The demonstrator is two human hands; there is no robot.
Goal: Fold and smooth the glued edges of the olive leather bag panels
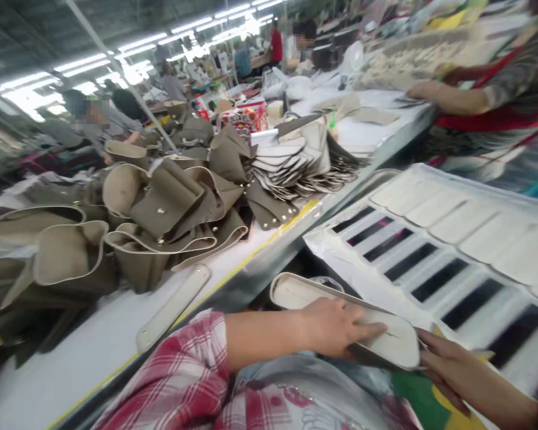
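A long, narrow piece [399,340] with a pale inner face, rounded ends and a dark raised side lies between my hands at the lower right. My left hand [336,327], below a red plaid sleeve, grips its near edge, with the index finger stretched over the pale face; the thumb is hidden. At the piece's right end, my right hand [443,361] holds the rim, its fingers partly hidden under the end. A pale strap [174,307] with small holes at its ends rests on the white table [94,358] to the left.
Brown bag-like pieces [165,203] are heaped on the table beside a stack of pale-faced flaps [287,158]. A white slotted rack [425,239] holding pale panels stands at right. Another person's arm [457,95] reaches over the table at upper right. More people sit farther back.
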